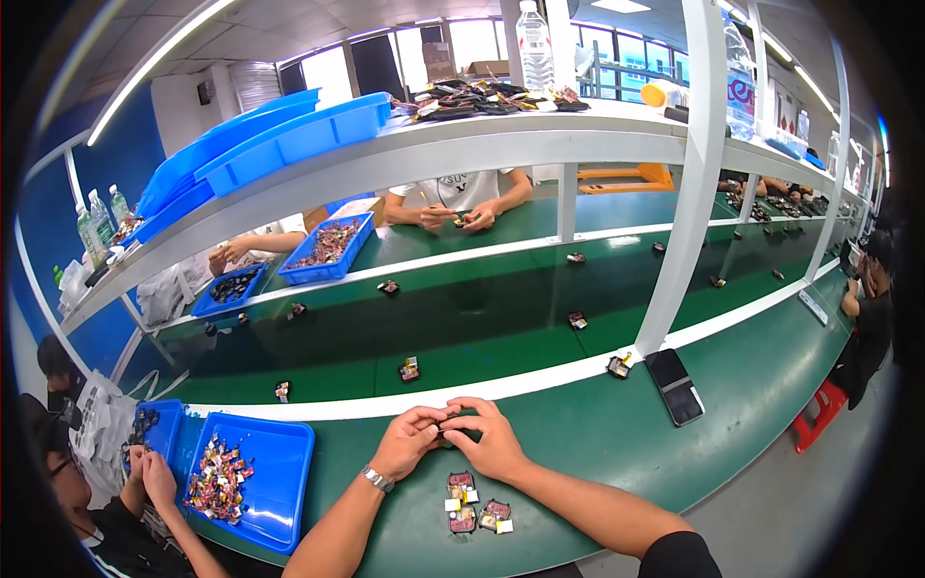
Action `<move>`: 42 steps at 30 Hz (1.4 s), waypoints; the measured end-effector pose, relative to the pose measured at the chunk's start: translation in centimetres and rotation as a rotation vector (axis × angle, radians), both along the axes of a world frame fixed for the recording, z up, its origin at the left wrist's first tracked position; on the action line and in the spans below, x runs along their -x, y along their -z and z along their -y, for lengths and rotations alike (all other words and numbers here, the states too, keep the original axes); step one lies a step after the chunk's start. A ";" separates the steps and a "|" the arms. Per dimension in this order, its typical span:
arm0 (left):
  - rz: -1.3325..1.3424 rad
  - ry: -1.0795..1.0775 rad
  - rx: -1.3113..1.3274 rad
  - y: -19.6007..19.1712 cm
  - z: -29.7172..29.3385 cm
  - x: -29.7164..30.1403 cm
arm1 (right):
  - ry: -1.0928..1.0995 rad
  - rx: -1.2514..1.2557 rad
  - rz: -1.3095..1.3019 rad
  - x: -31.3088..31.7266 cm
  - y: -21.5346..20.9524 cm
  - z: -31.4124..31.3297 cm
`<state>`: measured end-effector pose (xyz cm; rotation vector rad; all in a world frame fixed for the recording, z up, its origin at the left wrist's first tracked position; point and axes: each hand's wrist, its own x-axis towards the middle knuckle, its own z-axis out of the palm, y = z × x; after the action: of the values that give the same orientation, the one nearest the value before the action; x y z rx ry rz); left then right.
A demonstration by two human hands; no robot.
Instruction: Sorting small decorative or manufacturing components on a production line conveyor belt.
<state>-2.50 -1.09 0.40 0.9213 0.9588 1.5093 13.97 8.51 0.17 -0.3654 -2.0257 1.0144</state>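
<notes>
While small parts (462, 518) lie on table (588, 433) at five o'clock from my grip, left hand (405, 447) and right hand (493, 448) pinch dark, partly hidden piece (445, 434).

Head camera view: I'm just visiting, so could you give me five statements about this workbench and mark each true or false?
1. The left hand and right hand meet around a small dark part. True.
2. The silver metal band is on the right wrist. False: the band is on the left wrist.
3. A dark phone-like device lies on the green worktop. True.
4. The nearest large blue tray sits to the right of the hands. False: it sits to their left.
5. A clear plastic bottle stands above the bench. True.
</notes>
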 end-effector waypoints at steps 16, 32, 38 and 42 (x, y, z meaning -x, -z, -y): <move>-0.149 -0.066 -0.030 0.5 0.0 0.1 | -0.206 0.305 0.009 -0.1 0.1 -1.1; -0.177 -0.075 0.085 0.3 0.1 0.0 | 0.024 -0.095 0.044 -0.4 -0.8 -0.1; -0.122 -0.038 0.035 0.3 -0.1 0.1 | 0.043 -0.043 0.037 -0.2 -0.7 0.2; -0.104 -0.048 0.046 0.5 0.0 0.2 | 0.045 -0.042 0.027 -0.2 -0.5 0.2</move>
<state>-2.67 -1.10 -0.07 0.9571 1.0929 1.4847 14.16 8.30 0.71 -0.4021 -2.0510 0.9426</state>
